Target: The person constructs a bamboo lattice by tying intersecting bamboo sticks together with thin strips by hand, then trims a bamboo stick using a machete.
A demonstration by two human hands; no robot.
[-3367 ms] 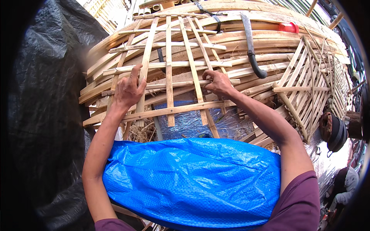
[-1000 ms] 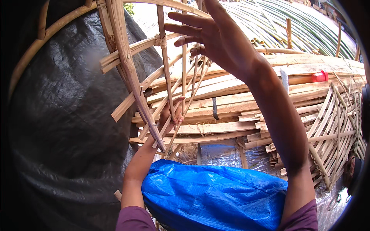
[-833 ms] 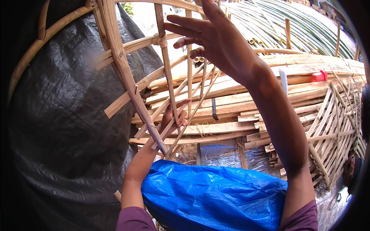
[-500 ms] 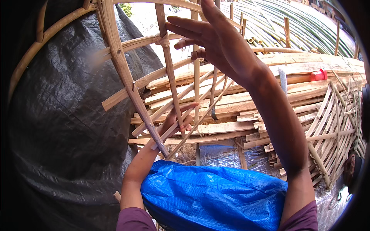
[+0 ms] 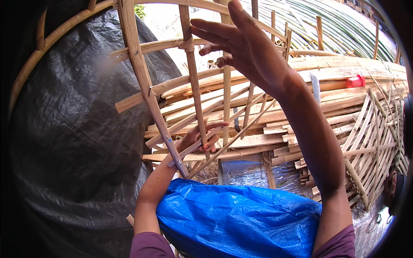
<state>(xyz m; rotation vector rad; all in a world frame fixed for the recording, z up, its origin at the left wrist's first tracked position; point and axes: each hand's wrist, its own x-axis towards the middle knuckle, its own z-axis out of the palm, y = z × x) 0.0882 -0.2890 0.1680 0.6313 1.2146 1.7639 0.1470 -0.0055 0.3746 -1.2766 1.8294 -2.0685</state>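
A fan-shaped frame of bamboo slats stands before me, its thick outer slat (image 5: 148,86) on the left side. Low in it, my left hand (image 5: 201,138) reaches behind the lattice, its fingers curled round an upright slat (image 5: 195,86) and the index finger stretched out. A short cross slat (image 5: 189,151) passes in front of this hand and partly hides it. Higher up, my right hand (image 5: 254,56) is raised with fingers apart and nothing in it. Its fingertips are at the upper part of the upright slat, near a binding (image 5: 187,44); contact is hard to tell.
Blue sheeting (image 5: 241,219) lies across my lap. Black tarpaulin (image 5: 77,142) hangs at the left. Beyond the frame are stacked split bamboo (image 5: 258,114), a red cup-like object (image 5: 355,81) and long green poles (image 5: 301,26). Crossed strips (image 5: 370,142) are piled at the right.
The frame's upper part has swung a little to the right, and the upright slat has slid slightly downward. My right hand has shifted slightly right; my left hand has moved slightly down.
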